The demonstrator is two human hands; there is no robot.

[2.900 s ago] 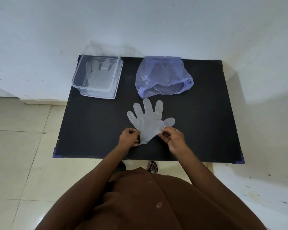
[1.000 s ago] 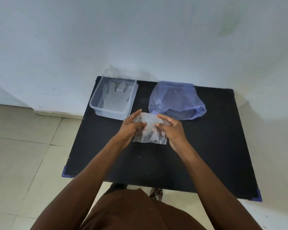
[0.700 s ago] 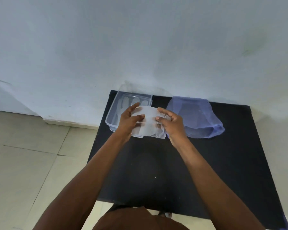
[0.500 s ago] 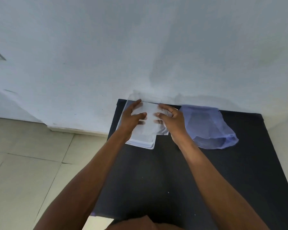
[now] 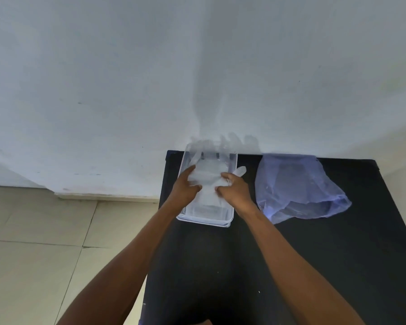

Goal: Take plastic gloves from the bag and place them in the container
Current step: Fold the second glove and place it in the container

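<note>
A clear plastic container sits at the far left corner of the black table, against the wall. Both hands hold a thin translucent plastic glove spread over the container's opening. My left hand pinches the glove's left edge and my right hand pinches its right edge. One glove finger sticks out over the container's right rim. More clear plastic lies under the held glove inside the container. A crumpled bluish plastic bag lies to the right of the container.
A white wall rises directly behind the table. Beige floor tiles lie to the left of the table's left edge. The near part of the table shows bare black surface.
Both hands lifted the glove off the table's middle, carried it left and away to the container, and now hold it spread lower over the opening. The camera view has tilted up toward the wall.
</note>
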